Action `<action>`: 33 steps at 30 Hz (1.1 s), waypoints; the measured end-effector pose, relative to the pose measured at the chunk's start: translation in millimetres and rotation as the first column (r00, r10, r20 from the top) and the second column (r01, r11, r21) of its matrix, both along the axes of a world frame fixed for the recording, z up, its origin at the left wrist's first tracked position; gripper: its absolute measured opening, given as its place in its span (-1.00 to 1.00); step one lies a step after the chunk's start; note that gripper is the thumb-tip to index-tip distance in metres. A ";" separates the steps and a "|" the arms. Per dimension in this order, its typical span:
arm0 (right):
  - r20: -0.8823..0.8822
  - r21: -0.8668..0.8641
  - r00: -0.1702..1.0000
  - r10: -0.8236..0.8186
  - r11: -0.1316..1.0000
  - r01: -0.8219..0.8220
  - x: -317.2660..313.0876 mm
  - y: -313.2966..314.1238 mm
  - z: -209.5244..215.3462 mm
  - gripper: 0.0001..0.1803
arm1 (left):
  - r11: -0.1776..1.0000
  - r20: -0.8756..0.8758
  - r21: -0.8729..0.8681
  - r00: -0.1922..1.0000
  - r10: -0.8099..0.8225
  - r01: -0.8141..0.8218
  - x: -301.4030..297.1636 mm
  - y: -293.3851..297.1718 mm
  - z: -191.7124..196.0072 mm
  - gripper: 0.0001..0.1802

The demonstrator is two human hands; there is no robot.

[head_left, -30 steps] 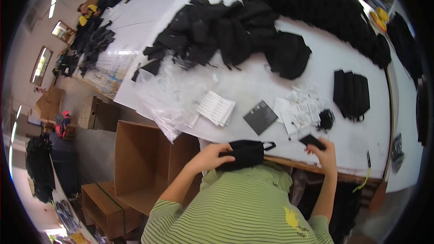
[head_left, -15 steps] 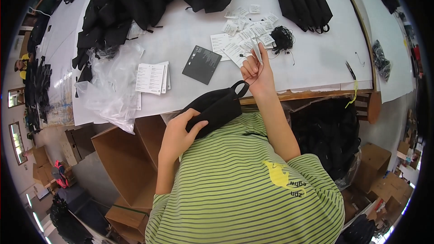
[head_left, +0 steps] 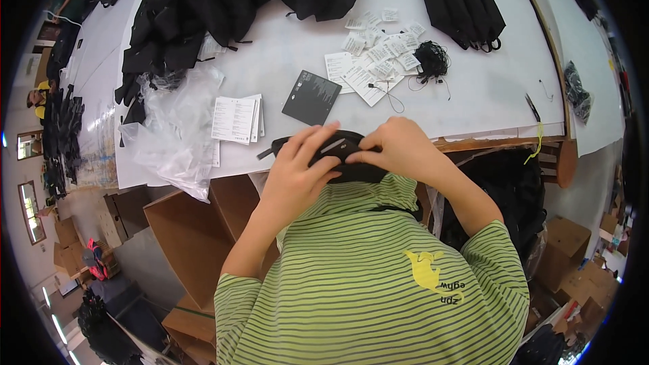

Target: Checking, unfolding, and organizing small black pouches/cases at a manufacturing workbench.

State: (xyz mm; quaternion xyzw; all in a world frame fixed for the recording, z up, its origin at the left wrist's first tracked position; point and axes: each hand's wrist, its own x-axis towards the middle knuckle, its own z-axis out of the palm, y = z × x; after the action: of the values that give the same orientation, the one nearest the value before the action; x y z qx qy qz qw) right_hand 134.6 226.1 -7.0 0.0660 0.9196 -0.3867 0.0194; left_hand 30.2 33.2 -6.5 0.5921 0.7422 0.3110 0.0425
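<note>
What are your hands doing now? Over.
Left hand and right hand both gripping black pouch at table edge. Dark card just beyond. Nothing in the way.

The one view sits on my head and looks steeply down over my striped shirt (head_left: 365, 284) at my hands, which are close below the lens near the frame's middle. Beyond my left hand (head_left: 297, 169) and right hand (head_left: 399, 149) the white counter (head_left: 473, 94) stretches away toward the top edge. The fisheye bends the counter's edges and darkens the corners. Boxes (head_left: 182, 230) on the floor show below left of my left hand.
</note>
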 end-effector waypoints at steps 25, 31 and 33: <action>-0.416 0.452 0.909 0.032 0.874 0.176 47.4 15.2 -22.6 -0.81 | 0.964 0.245 -0.089 0.933 0.264 -0.249 -132.5 164.6 -87.5 -0.67; -0.341 0.468 0.940 0.032 0.872 0.141 44.2 29.4 -53.9 -0.82 | 0.936 0.413 0.267 0.905 0.104 -0.230 -67.5 100.7 -23.5 -0.87; -0.333 0.467 0.943 0.027 0.873 0.139 44.0 29.0 -50.3 -0.82 | 0.977 0.412 0.190 0.911 0.012 -0.099 -40.2 76.7 -18.2 -0.86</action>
State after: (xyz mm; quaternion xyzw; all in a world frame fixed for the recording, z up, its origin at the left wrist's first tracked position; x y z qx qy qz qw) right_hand 178.6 255.0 -57.3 0.0303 0.9747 -0.1501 -0.1627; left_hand -10.0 109.9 -24.7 0.4937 0.6970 0.5045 0.1261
